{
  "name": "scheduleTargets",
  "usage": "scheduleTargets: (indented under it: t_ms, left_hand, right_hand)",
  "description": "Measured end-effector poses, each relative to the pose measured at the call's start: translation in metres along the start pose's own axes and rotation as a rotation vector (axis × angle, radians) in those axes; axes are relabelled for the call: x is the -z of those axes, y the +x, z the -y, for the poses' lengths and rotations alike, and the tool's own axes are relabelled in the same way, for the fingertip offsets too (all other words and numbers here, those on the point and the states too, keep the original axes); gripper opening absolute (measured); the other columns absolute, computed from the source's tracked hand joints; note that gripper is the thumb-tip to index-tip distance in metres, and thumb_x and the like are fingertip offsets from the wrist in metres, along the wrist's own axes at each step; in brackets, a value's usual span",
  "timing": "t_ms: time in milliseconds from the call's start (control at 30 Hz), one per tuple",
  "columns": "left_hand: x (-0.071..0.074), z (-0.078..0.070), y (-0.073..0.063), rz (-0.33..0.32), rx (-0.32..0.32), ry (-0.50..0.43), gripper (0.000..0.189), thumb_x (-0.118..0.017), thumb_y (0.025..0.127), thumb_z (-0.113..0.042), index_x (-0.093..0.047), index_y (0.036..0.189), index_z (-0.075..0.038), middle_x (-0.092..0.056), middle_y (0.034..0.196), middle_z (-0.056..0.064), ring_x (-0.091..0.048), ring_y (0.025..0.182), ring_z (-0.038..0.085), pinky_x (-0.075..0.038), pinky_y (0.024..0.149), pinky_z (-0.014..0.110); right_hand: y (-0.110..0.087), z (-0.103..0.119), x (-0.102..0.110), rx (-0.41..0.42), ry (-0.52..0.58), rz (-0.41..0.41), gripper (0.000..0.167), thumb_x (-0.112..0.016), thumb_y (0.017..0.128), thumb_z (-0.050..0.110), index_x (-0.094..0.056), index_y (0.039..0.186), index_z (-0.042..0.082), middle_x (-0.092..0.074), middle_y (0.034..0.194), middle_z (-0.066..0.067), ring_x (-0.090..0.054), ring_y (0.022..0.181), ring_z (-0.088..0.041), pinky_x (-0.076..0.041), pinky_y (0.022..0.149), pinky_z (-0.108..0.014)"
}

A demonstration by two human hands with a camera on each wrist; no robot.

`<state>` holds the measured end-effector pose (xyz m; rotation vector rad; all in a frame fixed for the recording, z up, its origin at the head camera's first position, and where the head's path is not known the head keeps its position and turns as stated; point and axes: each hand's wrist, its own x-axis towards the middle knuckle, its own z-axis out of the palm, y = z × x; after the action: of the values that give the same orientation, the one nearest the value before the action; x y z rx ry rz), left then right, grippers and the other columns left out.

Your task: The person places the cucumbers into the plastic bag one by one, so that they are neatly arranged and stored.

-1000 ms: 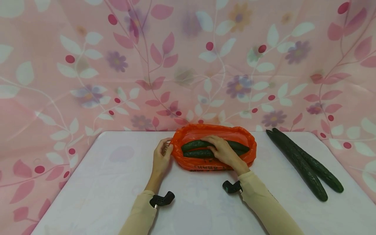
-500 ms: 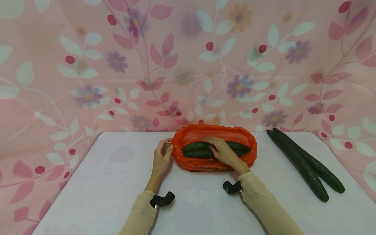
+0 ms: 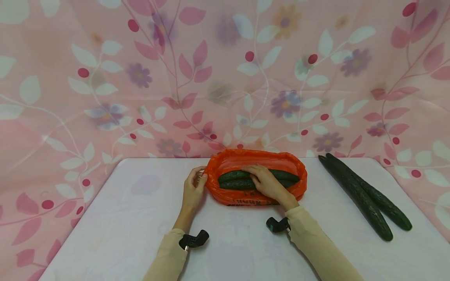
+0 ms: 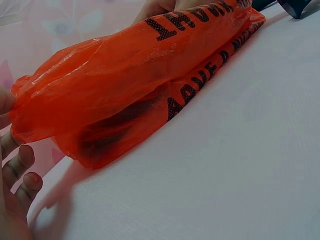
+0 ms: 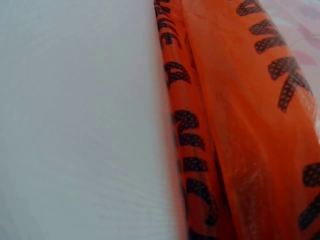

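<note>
An orange plastic bag (image 3: 256, 157) with black print lies on its side at the back of the table, its mouth spread open and facing up. Two dark green cucumbers, a far cucumber (image 3: 229, 174) and a near cucumber (image 3: 234, 184), lie side by side inside it. My right hand (image 3: 266, 182) reaches over the near rim and grips the far cucumber from above, hiding the middle of both. At the bag's left end, my left hand (image 3: 193, 188) pinches the rim; in the left wrist view its lower fingers (image 4: 20, 162) are curled beside the plastic.
Two longer cucumbers, a front cucumber (image 3: 355, 197) and a rear cucumber (image 3: 386, 205), lie crossed near their tips on the right of the white table (image 3: 225, 249). A pink flowered cloth (image 3: 225, 78) hangs right behind the table's back edge.
The two cucumbers in the bag have drawn closer together, and the narrow gap between them has closed. Both hands stay almost where they were.
</note>
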<state>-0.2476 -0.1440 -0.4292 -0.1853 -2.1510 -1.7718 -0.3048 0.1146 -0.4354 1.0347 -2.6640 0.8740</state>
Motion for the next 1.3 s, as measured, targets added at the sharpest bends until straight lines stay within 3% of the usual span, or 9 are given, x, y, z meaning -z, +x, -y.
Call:
scheduleTargets:
  t_ms: [200,433,733,1000,1300]
  left_hand:
    - [0.000,0.001,0.000,0.001,-0.012,0.002,0.029,-0.055,0.093,-0.005,-0.057,0.121,0.003,-0.060,0.094,0.024,-0.053,0.073,0.016,-0.043,0.067,0.016]
    - [0.000,0.004,0.000,-0.001,-0.012,0.013,0.028,-0.055,0.093,-0.006,-0.058,0.120,0.002,-0.060,0.094,0.025,-0.051,0.072,0.012,-0.042,0.067,0.016]
    - [0.000,0.004,0.001,0.006,-0.001,0.004,0.028,-0.055,0.094,-0.006,-0.058,0.121,0.002,-0.060,0.095,0.025,-0.052,0.073,0.013,-0.042,0.067,0.016]
    - [0.000,0.003,0.001,-0.003,-0.005,0.008,0.027,-0.055,0.093,-0.006,-0.059,0.119,0.002,-0.061,0.094,0.022,-0.052,0.072,0.007,-0.043,0.067,0.016]
    - [0.000,0.006,0.001,-0.010,-0.017,0.014,0.028,-0.056,0.093,-0.006,-0.059,0.119,0.003,-0.061,0.093,0.020,-0.054,0.073,0.010,-0.043,0.067,0.016]
  right_hand:
    - [-0.003,0.003,0.002,-0.030,-0.022,0.013,0.039,-0.051,0.095,0.007,-0.053,0.134,0.009,-0.053,0.137,-0.011,-0.044,0.130,-0.035,-0.027,0.111,-0.054]
    - [-0.007,0.007,0.007,-0.067,-0.029,0.034,0.040,-0.052,0.095,0.012,-0.052,0.135,0.010,-0.050,0.139,-0.011,-0.044,0.131,-0.029,-0.034,0.107,-0.050]
    - [-0.008,0.005,0.013,-0.090,-0.025,0.056,0.037,-0.053,0.096,0.015,-0.054,0.133,0.011,-0.050,0.139,-0.012,-0.044,0.130,-0.031,-0.035,0.106,-0.051]
    - [-0.013,0.000,0.025,-0.073,-0.016,0.004,0.034,-0.054,0.095,0.013,-0.057,0.128,0.008,-0.056,0.133,-0.011,-0.049,0.126,-0.028,-0.038,0.104,-0.050]
    - [-0.021,-0.004,0.040,-0.084,0.013,-0.039,0.030,-0.055,0.094,0.010,-0.059,0.124,0.009,-0.060,0.127,-0.011,-0.054,0.120,-0.027,-0.043,0.100,-0.048]
